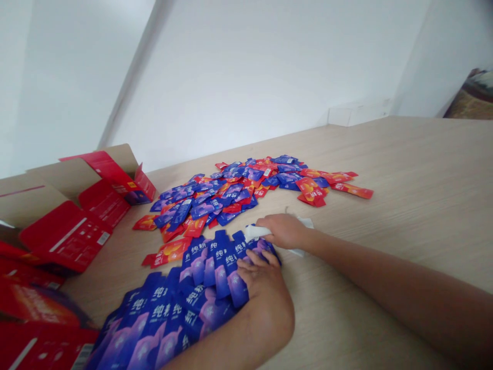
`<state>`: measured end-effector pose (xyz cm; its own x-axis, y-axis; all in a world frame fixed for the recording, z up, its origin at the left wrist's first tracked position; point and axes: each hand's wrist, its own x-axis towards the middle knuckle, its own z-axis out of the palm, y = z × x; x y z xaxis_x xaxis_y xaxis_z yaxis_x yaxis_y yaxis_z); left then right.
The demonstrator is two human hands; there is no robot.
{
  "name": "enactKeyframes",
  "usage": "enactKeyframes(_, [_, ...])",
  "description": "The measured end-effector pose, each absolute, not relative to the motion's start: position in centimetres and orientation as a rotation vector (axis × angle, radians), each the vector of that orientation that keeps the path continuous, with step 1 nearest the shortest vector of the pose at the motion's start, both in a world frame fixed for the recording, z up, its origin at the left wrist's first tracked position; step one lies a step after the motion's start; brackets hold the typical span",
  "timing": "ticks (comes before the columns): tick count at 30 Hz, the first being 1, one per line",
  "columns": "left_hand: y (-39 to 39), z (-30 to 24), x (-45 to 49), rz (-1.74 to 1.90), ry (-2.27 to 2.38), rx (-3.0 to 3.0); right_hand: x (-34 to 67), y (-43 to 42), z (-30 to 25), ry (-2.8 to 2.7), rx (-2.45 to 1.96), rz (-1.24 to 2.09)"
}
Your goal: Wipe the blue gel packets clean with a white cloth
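Observation:
My left hand [265,282] lies on the right end of overlapping blue-and-purple sachets [215,264], its fingers stretched out and apart. Just beyond it, my right hand [285,231] is closed around a thin white sheet [257,232] that looks like tissue or paper. One end of this sheet meets the sachets near my left fingertips, and more of it shows under and behind the right hand. Further blue-and-purple sachets [154,313] overlap in a fanned layer toward the lower left, partly hidden by my left forearm.
A loose heap of mixed blue and red-orange sachets [208,203] spreads behind my hands. Several open red cartons [69,236] stand along the left. A small white box [348,115] sits against the wall at the back of the wooden table [404,205].

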<state>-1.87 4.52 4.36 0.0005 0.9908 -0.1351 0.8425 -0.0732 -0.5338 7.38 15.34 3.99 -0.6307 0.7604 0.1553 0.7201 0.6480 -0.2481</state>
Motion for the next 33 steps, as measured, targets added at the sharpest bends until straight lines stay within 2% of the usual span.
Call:
enactKeyframes(7, [4.46,4.03,-1.98,0.633,-1.899,-1.99,6.95,14.94,4.45,-2.679,-0.987,0.341])
enactKeyframes(13, [4.28,4.64,-1.84,0.674,-1.909,-1.99,7.48,15.58,4.04,-2.631,-1.25,0.246])
enactKeyframes(28, [4.4,4.28,-1.84,0.685,-1.899,-1.999,6.97,14.97,4.19,-2.663,-0.934,0.348])
enactKeyframes(33, [4.39,4.08,-1.99,0.672,-1.866,-2.002,7.16,14.98,4.34,-2.686,-1.07,0.3])
